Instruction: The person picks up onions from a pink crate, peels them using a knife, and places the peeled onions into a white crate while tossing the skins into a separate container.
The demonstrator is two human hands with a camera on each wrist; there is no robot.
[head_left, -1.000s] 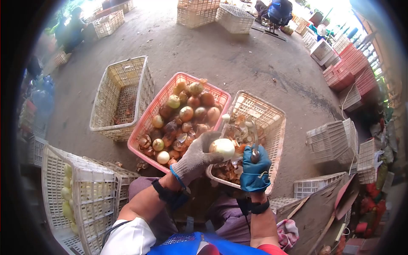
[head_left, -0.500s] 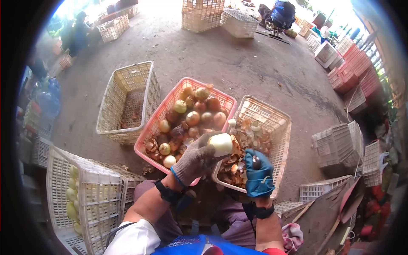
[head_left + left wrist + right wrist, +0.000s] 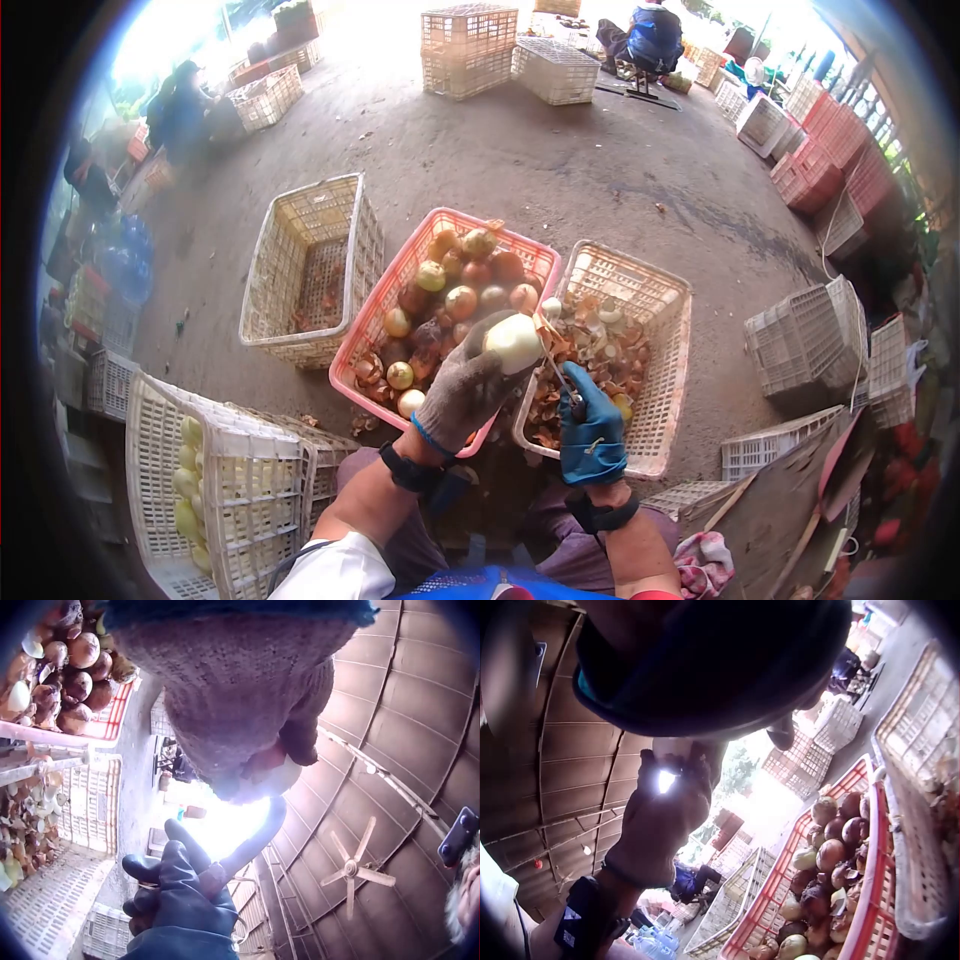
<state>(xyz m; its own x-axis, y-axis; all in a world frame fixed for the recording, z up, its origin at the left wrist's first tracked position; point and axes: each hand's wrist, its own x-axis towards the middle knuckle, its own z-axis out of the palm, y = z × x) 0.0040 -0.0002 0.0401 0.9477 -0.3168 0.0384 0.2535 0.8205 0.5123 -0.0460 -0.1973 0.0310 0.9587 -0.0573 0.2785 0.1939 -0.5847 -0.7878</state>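
Note:
My left hand (image 3: 458,388), in a grey knitted glove, grips a peeled white onion (image 3: 514,343) above the pink crate (image 3: 386,292) of unpeeled onions. Blue rubber covers my right hand (image 3: 593,435), whose fingers curl round the dark handle of a knife (image 3: 251,844). The blade slants up from that fist, its tip right at the onion's right side in the head view. Below the right hand stands a whitish crate (image 3: 664,390) with onion skins and trimmings (image 3: 610,345) in it. In the right wrist view the dark glove hides most of the knife.
A pale crate (image 3: 361,250) with a few scraps inside stands at the left. Nearer, a tall white crate (image 3: 250,470) has peeled onions (image 3: 188,490) in it. More crates (image 3: 800,340) are stacked at the right. A seated person (image 3: 655,40) is at the back.
My right hand has turned and come in, bringing the knife from beside the onion to its right side. The left hand has rotated the onion. The head view has shifted slightly, showing more floor behind.

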